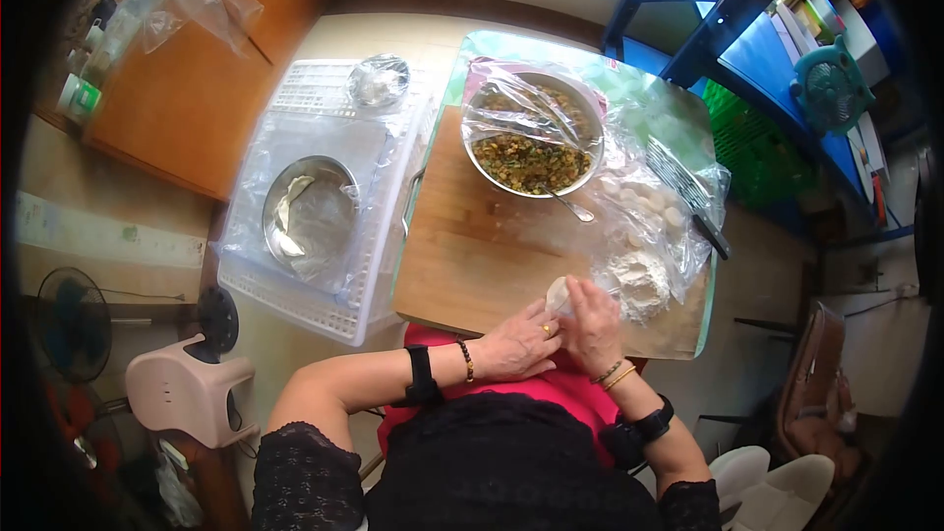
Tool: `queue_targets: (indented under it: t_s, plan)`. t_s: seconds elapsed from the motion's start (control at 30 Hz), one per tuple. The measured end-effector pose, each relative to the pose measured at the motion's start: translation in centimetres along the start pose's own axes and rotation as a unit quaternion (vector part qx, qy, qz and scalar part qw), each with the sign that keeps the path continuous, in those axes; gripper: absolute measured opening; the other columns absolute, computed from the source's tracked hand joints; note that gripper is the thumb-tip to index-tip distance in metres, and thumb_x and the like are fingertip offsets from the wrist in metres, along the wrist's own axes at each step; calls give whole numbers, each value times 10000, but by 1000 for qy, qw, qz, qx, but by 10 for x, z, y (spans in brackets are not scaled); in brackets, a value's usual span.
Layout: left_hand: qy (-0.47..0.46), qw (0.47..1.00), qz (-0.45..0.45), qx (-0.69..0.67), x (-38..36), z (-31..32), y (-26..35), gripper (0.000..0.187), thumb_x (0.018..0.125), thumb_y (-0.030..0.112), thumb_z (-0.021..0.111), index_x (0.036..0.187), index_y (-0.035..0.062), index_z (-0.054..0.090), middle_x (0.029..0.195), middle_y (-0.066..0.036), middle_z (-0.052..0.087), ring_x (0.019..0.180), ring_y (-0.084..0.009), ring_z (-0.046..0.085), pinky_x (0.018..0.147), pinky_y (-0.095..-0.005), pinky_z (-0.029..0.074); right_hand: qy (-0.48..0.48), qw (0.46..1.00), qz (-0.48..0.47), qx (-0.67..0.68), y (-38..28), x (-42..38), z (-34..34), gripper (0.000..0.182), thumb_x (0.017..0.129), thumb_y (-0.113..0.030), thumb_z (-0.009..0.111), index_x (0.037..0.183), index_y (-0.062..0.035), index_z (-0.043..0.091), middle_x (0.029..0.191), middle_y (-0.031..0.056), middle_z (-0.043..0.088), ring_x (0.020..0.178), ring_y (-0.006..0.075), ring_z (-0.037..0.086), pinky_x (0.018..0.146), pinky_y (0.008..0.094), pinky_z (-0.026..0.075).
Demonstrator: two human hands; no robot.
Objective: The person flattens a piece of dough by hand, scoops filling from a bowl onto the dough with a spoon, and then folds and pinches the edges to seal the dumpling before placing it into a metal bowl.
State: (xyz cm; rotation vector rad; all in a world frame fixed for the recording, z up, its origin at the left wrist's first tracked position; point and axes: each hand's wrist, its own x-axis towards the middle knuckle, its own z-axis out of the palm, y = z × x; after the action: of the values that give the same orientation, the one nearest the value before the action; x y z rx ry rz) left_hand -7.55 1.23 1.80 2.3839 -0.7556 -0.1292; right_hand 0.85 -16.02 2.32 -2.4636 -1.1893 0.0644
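Both my hands meet at the near edge of the wooden board (482,246). Between their fingers is a small pale dough wrapper (559,297). My left hand (521,342), with a ring on one finger, pinches it from the left. My right hand (593,324) has its fingers closed on the right side of it. Farther up the board stands a metal bowl of chopped filling (531,159), partly covered with plastic film, and a spoon (578,209) leans out of it. A mound of flour (639,280) lies to the right of my right hand.
Several dough pieces (649,211) sit under plastic film at the right, near a black-handled knife (710,234). On the left, a white crate (359,320) carries a metal bowl (270,216) with pale dough pieces in it. A blue shelf (757,64) stands at the right.
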Motion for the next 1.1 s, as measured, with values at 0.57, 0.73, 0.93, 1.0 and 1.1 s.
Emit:
queue_targets:
  t_s: [0.57, 0.73, 0.93, 1.0, 1.1]
  plan:
    - [68, 996, -31, 49, -3, -4, -3, 519, 781, 320, 714, 1154, -7, 559, 1250, -197, 494, 1253, -355, 422, 1115, -549, 268, 89, 993, 80, -14, 10, 30, 9, 744, 830, -311, 703, 1446, -63, 366, 1232, 183, 530, 1139, 331, 520, 899, 452, 381]
    - [22, 998, -30, 51, -6, 3, -12, 505, 806, 320, 693, 1168, 2, 544, 1347, -213, 442, 1332, -359, 359, 1109, -557, 274, 82, 995, 51, 0, 13, 34, 20, 714, 860, -238, 663, 1465, -46, 336, 1262, 194, 516, 1160, 353, 507, 932, 472, 380]
    - [8, 998, -52, 22, -4, -6, -6, 506, 809, 315, 691, 1176, -3, 548, 1294, -211, 476, 1250, -351, 418, 1097, -511, 288, 148, 980, 131, 38, 51, 47, -41, 700, 858, -174, 664, 1458, -27, 335, 1270, 210, 512, 1127, 363, 523, 927, 441, 404]
    - [14, 996, -85, 4, -3, 1, -5, 509, 802, 308, 691, 1179, -3, 553, 1248, -200, 500, 1208, -339, 442, 1093, -487, 295, 153, 981, 118, 11, 47, 44, -48, 700, 855, -169, 667, 1456, -27, 337, 1267, 210, 510, 1083, 357, 541, 905, 429, 422]
    - [16, 994, -101, 24, 7, 8, -9, 504, 796, 305, 691, 1175, -1, 562, 1230, -196, 512, 1207, -343, 444, 1086, -485, 302, 96, 984, 124, 85, 31, 26, -37, 681, 848, -136, 669, 1448, -51, 358, 1256, 196, 510, 910, 317, 570, 844, 405, 465]
